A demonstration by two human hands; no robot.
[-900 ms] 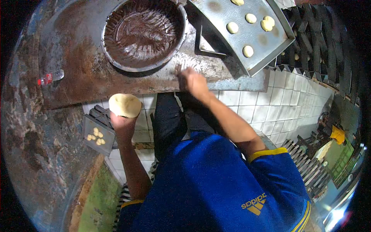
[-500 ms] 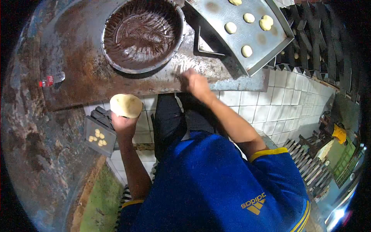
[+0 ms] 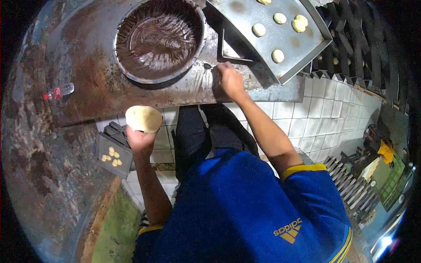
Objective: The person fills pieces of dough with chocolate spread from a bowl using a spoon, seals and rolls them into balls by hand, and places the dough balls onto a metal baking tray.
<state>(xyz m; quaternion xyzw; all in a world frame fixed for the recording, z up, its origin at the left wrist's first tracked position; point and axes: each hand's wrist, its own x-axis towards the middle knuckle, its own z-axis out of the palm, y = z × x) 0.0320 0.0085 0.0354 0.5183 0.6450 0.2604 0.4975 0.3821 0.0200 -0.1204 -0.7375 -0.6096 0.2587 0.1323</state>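
Note:
My left hand (image 3: 141, 141) is wrapped round a big, smooth lump of pale dough (image 3: 144, 119), holding it at the table's front edge. Over the table surface, my right hand (image 3: 231, 82) has its fingers closed, and what is in them is hidden. Just left of those fingertips shows a small dark blob (image 3: 207, 66); whether it is the tip of a held tool, I cannot tell. Behind and to the left of this hand stands a wide round metal basin (image 3: 160, 41), its inside smeared with dark brown paste.
A metal tray (image 3: 287, 44) with several dough balls (image 3: 259, 30) sits tilted at the back right. A plastic bottle (image 3: 61, 91) lies on the left of the table (image 3: 94, 98). Below left, a smaller dark tray (image 3: 105, 144) holds pale dough pieces. Dark racks (image 3: 351, 37) stand at right.
My right hand has moved slightly right and is less blurred; the dark blob beside it now shows. My left hand stays in place with the dough.

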